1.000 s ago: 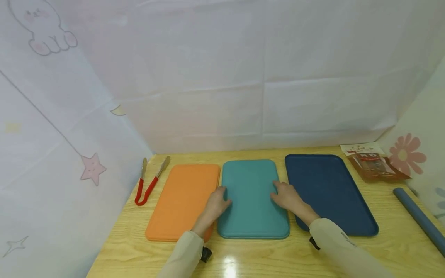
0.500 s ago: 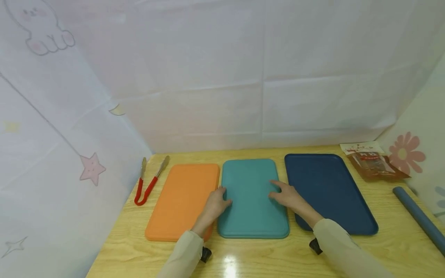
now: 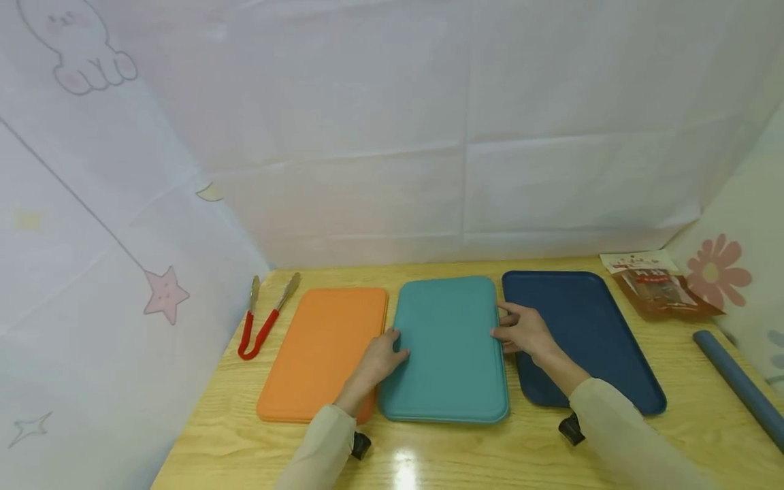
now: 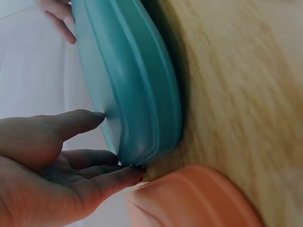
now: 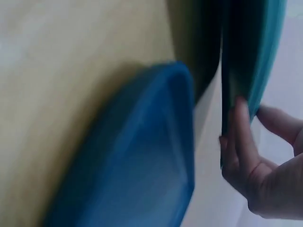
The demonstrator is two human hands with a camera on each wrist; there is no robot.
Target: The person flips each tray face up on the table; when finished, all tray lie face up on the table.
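A flat teal box lies in the middle of the table with a teal lid (image 3: 450,361) on top. My right hand (image 3: 528,333) pinches the lid's right edge, thumb above and fingers beneath. In the right wrist view that edge is raised, and a dark gap shows between it and the teal box's lower part (image 5: 208,42). My left hand (image 3: 376,357) holds the left edge, its thumb (image 4: 85,124) on the top face and its fingers against the side. What lies inside the box is hidden.
An orange box (image 3: 324,354) lies left of the teal one, with red-handled tongs (image 3: 265,333) beyond it. A dark blue tray (image 3: 582,340) lies to the right. Further right are a brown food packet (image 3: 661,292) and a blue-grey roll (image 3: 738,384).
My right hand has moved from the teal lid's top to its right edge and taken hold of it. That side of the lid has risen. My left hand stays nearly in place.
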